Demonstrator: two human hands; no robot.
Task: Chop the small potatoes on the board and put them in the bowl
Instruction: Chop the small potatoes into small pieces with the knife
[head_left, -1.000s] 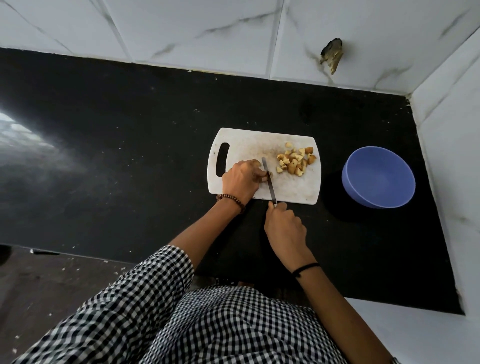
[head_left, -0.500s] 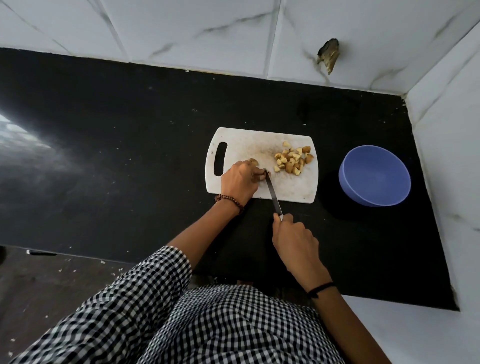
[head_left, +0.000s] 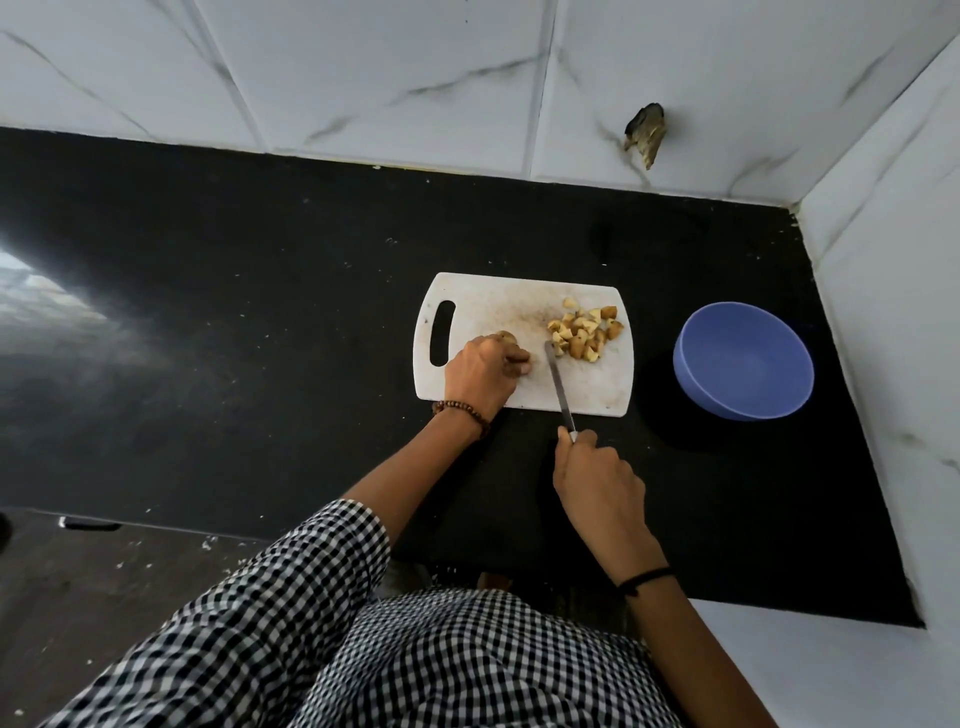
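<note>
Chopping step, I judge: my left hand (head_left: 485, 369) grips an uncut potato (head_left: 506, 338) at the near-left of the board (head_left: 493, 306), my right hand (head_left: 597, 478) grips the knife (head_left: 560, 384) beside the cut pieces (head_left: 584, 330), the bowl (head_left: 743, 358) sits near the counter (head_left: 311, 312) right edge; next the blade must meet that potato.

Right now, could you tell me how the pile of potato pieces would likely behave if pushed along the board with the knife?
The potato pieces are small, separate chunks, so they would probably scatter rather than slide as one. Their flat cut faces suggest little rolling. They look light, so the knife should shift them easily.
</note>
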